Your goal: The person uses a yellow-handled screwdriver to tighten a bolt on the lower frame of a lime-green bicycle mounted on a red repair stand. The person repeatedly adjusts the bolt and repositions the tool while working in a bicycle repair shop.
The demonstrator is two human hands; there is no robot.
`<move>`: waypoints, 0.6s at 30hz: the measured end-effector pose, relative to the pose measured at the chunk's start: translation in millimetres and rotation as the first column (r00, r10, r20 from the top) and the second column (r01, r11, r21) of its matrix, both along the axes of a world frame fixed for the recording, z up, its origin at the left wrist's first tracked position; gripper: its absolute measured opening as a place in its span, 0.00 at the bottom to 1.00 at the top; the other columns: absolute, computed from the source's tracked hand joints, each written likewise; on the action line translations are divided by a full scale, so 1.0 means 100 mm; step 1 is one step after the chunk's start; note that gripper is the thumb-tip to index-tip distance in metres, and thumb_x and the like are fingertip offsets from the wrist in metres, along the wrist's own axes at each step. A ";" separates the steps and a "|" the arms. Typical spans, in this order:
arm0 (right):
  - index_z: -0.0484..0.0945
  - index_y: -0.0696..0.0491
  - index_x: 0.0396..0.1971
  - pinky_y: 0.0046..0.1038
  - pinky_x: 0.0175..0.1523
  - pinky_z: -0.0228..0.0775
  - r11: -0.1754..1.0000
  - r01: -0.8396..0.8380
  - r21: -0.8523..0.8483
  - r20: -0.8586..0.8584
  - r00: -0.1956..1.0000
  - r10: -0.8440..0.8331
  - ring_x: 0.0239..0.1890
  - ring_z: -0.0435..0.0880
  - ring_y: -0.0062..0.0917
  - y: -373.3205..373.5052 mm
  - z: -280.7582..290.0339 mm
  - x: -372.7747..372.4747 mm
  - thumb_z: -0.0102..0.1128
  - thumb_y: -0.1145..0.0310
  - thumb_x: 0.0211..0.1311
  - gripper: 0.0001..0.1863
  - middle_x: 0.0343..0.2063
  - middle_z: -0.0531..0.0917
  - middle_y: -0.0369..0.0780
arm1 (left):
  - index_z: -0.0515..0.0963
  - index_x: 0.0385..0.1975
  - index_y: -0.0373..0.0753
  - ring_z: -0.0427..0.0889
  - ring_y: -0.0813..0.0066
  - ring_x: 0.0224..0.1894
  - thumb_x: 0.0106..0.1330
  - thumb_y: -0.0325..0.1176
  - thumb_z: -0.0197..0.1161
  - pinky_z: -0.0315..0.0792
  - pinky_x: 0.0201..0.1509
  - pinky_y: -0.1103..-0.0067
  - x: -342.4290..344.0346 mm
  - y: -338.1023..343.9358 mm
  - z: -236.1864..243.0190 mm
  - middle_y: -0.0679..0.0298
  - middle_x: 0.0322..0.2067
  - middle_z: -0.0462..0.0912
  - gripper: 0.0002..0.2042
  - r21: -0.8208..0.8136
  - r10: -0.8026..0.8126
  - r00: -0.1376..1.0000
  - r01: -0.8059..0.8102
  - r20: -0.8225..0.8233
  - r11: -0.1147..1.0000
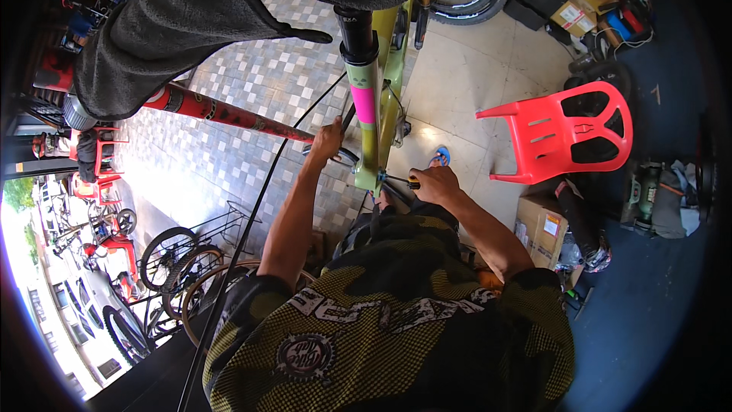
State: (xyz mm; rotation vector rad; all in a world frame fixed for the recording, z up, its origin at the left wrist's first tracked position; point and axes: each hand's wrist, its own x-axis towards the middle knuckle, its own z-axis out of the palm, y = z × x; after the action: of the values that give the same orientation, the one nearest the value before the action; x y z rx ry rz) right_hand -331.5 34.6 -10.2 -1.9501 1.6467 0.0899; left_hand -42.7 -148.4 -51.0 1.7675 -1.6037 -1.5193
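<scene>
A yellow-green bicycle frame [367, 141] with a pink band hangs upright in front of me, with a black seatpost [357, 34] at its upper end. My right hand [436, 185] is closed round the black-and-yellow handle of a screwdriver-like tool [398, 178]. The tool's thin shaft points left and meets the frame's lower end; its tip is too small to make out. Left of the frame, my left hand [328, 140] is closed beside a dark bar and a small wheel-like part [345, 156]. What its fingers hold is hidden.
A red stand tube [221, 113] runs from the left toward the frame, and a dark grey fleece cloth [160, 38] drapes above. To the right stands a red plastic chair [553, 133], with a cardboard box [540, 229] below it. Several bicycle wheels [169, 258] fill the lower left.
</scene>
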 end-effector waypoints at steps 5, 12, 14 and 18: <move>0.80 0.45 0.40 0.43 0.32 0.76 0.978 -0.081 -0.191 -0.033 0.997 0.076 0.28 0.88 0.36 0.02 0.03 0.04 0.63 0.58 0.59 0.12 0.25 0.87 0.38 | 0.80 0.31 0.30 0.76 0.66 0.14 0.76 0.43 0.50 0.76 0.19 0.67 0.10 -0.19 -0.25 0.61 0.16 0.73 0.21 0.416 0.014 1.000 -0.013 0.003 0.909; 0.79 0.47 0.45 0.41 0.43 0.77 0.972 0.000 -0.236 0.040 0.999 0.010 0.37 0.87 0.36 0.15 0.18 0.03 0.66 0.58 0.58 0.16 0.30 0.85 0.43 | 0.79 0.55 0.43 0.88 0.63 0.35 0.75 0.41 0.57 0.86 0.41 0.64 0.25 0.27 -0.37 0.51 0.39 0.87 0.15 0.665 0.301 0.952 -0.191 -0.055 0.722; 0.81 0.46 0.45 0.40 0.51 0.77 0.965 -0.045 -0.258 0.011 0.999 0.049 0.46 0.85 0.37 0.15 0.22 0.02 0.68 0.59 0.58 0.17 0.37 0.85 0.43 | 0.79 0.55 0.45 0.88 0.64 0.38 0.75 0.44 0.58 0.86 0.42 0.65 0.45 0.32 -0.43 0.55 0.41 0.87 0.16 0.739 0.298 0.948 -0.123 -0.109 0.663; 0.78 0.48 0.50 0.41 0.55 0.74 0.966 -0.142 -0.216 -0.123 0.986 0.117 0.51 0.82 0.39 0.16 0.06 0.01 0.70 0.59 0.56 0.22 0.43 0.82 0.45 | 0.87 0.42 0.45 0.85 0.65 0.43 0.72 0.64 0.54 0.83 0.46 0.64 0.59 0.53 -0.51 0.57 0.39 0.86 0.27 0.678 0.201 0.980 -0.145 -0.004 0.721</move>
State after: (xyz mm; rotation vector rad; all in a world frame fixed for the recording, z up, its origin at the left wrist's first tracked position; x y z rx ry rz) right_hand -330.5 51.1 -4.7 -2.2596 1.6572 0.0642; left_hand 16.3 -95.8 -101.8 2.0843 -0.8319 -2.2218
